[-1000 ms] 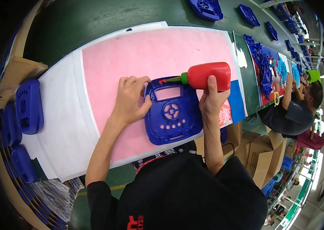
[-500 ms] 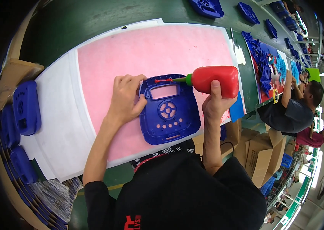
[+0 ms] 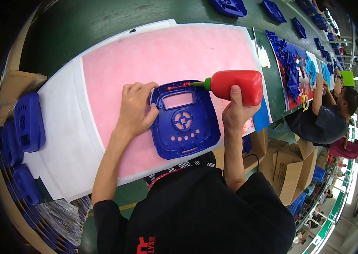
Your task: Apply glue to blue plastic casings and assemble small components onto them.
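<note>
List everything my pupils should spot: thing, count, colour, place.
Panel: one, blue, centre
Streak: one, red, panel's far edge
Squeeze bottle: one, red, panel's upper right
Large sheet: one, pink, under panel
Sheeting: count unclear, white, left
Small sheet: one, blue, right
Housings: several, blue, left and upper right
Cartons: several, brown, left and right
Roll: one, yellow, right
Table: one, green, underneath
People: several, mixed clothing, right
Left grip: one, bare, touching panel's upper left
Right grip: one, bare, around bottle

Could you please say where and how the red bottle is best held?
The red bottle is probably best taken around its broad, rounded body from the near side, as the right hand does: it is held sideways, its green nozzle pointing left over the blue shell.
</note>
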